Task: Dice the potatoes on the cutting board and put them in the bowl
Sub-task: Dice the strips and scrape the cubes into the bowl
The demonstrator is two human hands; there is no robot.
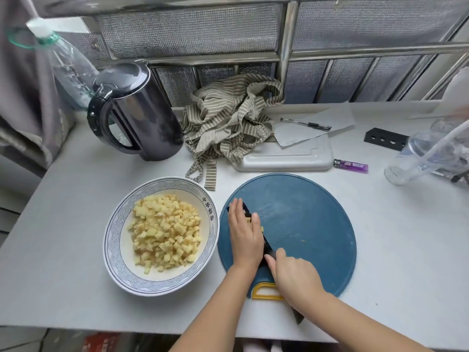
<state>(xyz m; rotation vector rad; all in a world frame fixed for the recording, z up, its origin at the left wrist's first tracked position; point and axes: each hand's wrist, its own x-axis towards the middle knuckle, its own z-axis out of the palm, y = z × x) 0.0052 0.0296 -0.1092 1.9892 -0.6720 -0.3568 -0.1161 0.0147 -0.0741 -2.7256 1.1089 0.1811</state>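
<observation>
Potatoes: most are already diced and heaped in the bowl point(111, 240) as pale yellow cubes point(166, 231); a few cubes point(249, 220) are on the left part of the cutting board point(304, 224), against the knife blade.
Cutting board: round, blue, with a yellow handle loop point(264, 292) at its near edge; it lies flat on the pale surface point(393, 250).
Bowl: white with a blue wave rim, just left of the cutting board, apart from it.
Knife: dark blade point(267, 242) lies low over the board's left side, tip pointing away from the person.
Left grip point(245, 233): released, fingers straight and together, laid against the cubes at the blade.
Right grip point(295, 275): grasping the knife handle above the board's near edge; the handle's end sticks out under the wrist.
Beyond the board: a striped cloth point(228, 120), a white tray point(286, 158), a pen point(305, 123) on paper.
Far left of the board: a dark kettle point(142, 118) and a clear bottle point(68, 64).
Right of the board: a purple lighter point(351, 165) and a clear plastic cup point(416, 161).
</observation>
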